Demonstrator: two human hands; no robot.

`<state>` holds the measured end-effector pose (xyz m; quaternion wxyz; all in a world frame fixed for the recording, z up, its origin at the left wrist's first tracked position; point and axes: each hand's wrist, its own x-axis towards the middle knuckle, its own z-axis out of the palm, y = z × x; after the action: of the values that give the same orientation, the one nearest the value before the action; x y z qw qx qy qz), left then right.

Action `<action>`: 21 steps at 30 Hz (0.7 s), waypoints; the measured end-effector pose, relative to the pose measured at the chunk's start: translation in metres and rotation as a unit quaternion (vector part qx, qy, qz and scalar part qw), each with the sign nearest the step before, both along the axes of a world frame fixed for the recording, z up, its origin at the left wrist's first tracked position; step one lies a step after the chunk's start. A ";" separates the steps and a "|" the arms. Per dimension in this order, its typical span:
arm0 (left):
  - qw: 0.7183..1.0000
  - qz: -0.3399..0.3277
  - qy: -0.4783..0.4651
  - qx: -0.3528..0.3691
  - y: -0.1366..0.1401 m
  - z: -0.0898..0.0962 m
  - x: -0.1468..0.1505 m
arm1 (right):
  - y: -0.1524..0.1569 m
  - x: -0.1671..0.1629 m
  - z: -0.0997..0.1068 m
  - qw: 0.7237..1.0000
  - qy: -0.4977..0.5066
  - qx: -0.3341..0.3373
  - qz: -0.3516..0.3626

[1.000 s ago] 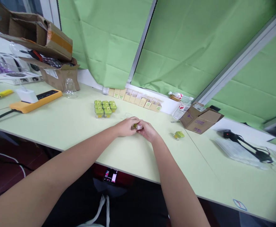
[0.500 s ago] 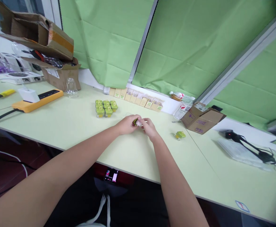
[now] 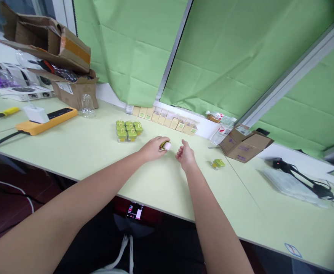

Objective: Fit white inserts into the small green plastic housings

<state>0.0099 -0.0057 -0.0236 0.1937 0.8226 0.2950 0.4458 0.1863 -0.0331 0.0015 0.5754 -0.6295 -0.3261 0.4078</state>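
My left hand (image 3: pixel 153 149) is closed around a small green container (image 3: pixel 163 145), held just above the table in the middle. A pale pinkish-white end (image 3: pixel 167 146) of it points right, out past my fingers. My right hand (image 3: pixel 186 155) hovers a short way to the right, apart from the container. Its fingers are curled in and its thumb points up; whatever may be inside them is hidden. Several green-lidded clear containers (image 3: pixel 127 131) stand grouped to the left beyond my left hand. A single green-lidded container (image 3: pixel 218 163) lies to the right of my right hand.
Small tan cardboard boxes (image 3: pixel 167 120) line the back wall. An orange power strip (image 3: pixel 47 121), a clear jar (image 3: pixel 87 105) and cartons (image 3: pixel 75 91) are at the left. Plastic bottles (image 3: pixel 220 133), an open carton (image 3: pixel 245 144) and a black headset-like device (image 3: pixel 301 177) occupy the right.
My right hand has come away from the container and moved slightly right, its fingers curling in. The container stays in my left hand, its pale end now uncovered.
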 end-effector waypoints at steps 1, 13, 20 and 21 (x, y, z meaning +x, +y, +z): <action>1.000 0.002 0.002 0.008 0.000 0.000 0.000 | -0.001 -0.001 0.002 0.999 0.025 -0.020 0.008; 0.999 0.003 0.021 0.032 -0.006 0.004 0.000 | -0.011 -0.007 0.016 0.995 0.066 0.000 -0.069; 0.999 0.009 0.020 0.049 -0.004 0.003 0.000 | -0.005 -0.007 0.000 0.999 -0.014 0.029 -0.028; 0.999 0.012 0.019 0.048 -0.004 0.003 0.000 | -0.005 -0.004 0.000 0.998 -0.030 0.039 -0.037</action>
<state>0.0097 -0.0095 -0.0211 0.1429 0.8359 0.2864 0.4458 0.1820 -0.0383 0.0015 0.6041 -0.6303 -0.3351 0.3540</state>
